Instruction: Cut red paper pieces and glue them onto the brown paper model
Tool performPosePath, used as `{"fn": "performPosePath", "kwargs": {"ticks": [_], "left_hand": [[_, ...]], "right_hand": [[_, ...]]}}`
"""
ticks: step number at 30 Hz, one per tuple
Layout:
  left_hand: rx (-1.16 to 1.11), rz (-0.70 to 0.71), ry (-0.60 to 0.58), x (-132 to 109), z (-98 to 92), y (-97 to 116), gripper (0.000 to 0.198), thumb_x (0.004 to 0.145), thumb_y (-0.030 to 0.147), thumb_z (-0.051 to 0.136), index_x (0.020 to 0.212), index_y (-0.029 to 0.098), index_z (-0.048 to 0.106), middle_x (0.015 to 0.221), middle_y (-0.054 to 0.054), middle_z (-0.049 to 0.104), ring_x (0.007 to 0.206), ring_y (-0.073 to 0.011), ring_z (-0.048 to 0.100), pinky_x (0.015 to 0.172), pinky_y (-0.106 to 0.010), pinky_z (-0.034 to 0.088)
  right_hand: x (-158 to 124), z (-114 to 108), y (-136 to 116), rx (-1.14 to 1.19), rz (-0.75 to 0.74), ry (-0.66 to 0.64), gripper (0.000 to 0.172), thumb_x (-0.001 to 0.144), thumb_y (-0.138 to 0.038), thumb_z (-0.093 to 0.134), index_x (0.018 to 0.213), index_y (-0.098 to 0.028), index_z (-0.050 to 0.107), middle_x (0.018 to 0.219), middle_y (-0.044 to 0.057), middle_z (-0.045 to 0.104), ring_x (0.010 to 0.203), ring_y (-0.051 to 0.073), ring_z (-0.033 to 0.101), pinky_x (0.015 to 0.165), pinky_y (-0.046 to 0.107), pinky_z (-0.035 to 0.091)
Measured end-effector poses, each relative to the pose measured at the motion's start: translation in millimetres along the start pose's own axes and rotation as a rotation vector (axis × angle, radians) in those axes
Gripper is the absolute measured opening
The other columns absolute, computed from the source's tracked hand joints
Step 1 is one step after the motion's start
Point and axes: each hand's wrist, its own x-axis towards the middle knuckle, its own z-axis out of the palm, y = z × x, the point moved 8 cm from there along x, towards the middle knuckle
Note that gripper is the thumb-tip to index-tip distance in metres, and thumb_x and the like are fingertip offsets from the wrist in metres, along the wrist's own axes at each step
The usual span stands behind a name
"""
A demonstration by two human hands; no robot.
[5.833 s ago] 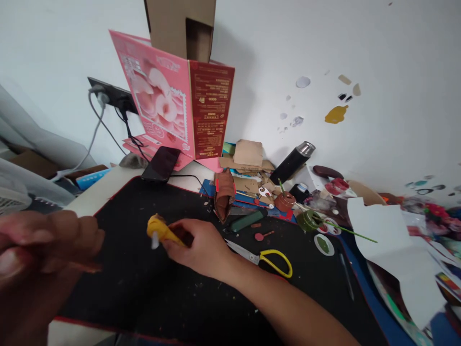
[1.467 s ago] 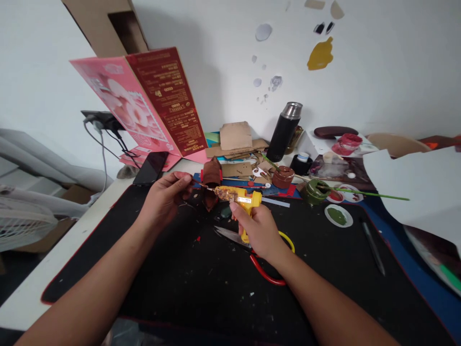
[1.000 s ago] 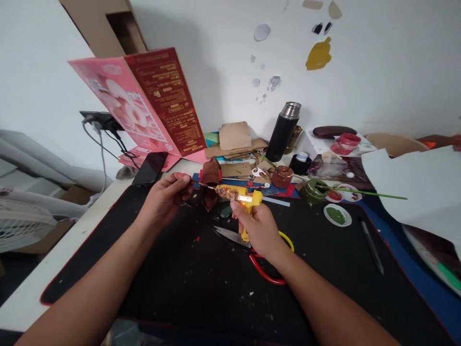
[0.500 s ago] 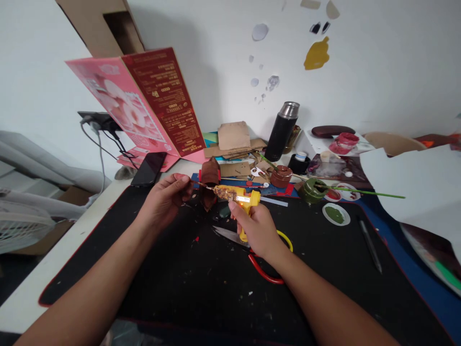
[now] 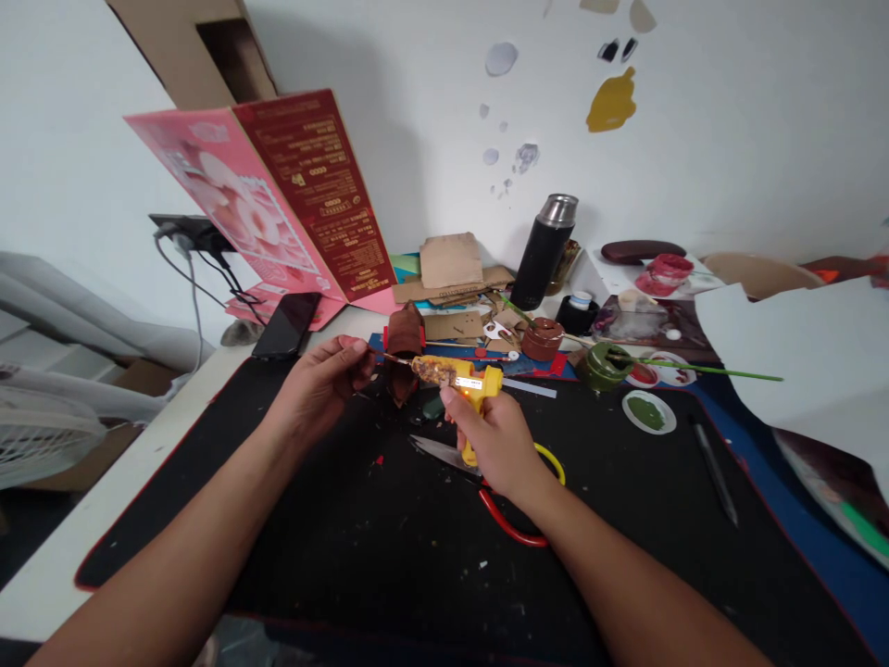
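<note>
My right hand (image 5: 496, 431) is wrapped round the grip of a yellow hot glue gun (image 5: 476, 382), its stained nozzle pointing left and a pale glue stick (image 5: 532, 387) sticking out behind. With fingertips pinched, my left hand (image 5: 326, 375) holds a thin brown stick (image 5: 390, 357) whose free end meets the nozzle tip. Behind the nozzle stands a brown boat-like model (image 5: 406, 332) with red bits at its sides; its lower part is partly hidden. Scissors (image 5: 514, 528) with red and yellow handles lie under my right hand. A small dark green piece (image 5: 431, 408) sits beside the glue gun.
A black mat (image 5: 333, 556) covers the desk. Along the back are cardboard scraps (image 5: 451, 262), a black thermos (image 5: 538, 259), a brown paint jar (image 5: 543, 341) and a green one (image 5: 601, 369). A phone (image 5: 287, 326) lies left, a pen (image 5: 714, 471) right.
Both hands stay nearly still, with the glue gun nozzle still at the end of the thin stick. The view has shifted only very slightly.
</note>
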Motion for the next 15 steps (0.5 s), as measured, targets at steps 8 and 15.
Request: {"fn": "performPosePath", "kwargs": {"ticks": [8,15], "left_hand": [[0.002,0.004,-0.001,-0.2,-0.8,0.7,0.033,0.064,0.035,0.097,0.073,0.017,0.07,0.07,-0.002,0.066,0.061,-0.0124,0.057,0.056,-0.023,0.044],[0.002,0.014,-0.012,-0.3,-0.7,1.2,0.034,0.063,0.035,0.098,0.073,0.016,0.072,0.07,-0.002,0.067,0.062,-0.0122,0.058,0.056,-0.022,0.045]], "right_hand": [[0.5,1.3,1.3,-0.008,-0.016,-0.007,0.053,0.093,-0.071,0.056,0.069,-0.024,0.054,0.052,-0.003,0.051,0.048,0.013,0.048,0.048,0.026,0.038],[0.2,-0.4,2.1,0.003,0.008,0.006,0.055,0.092,-0.073,0.057,0.067,-0.024,0.054,0.052,-0.003,0.051,0.046,0.013,0.048,0.047,0.027,0.038]]}}
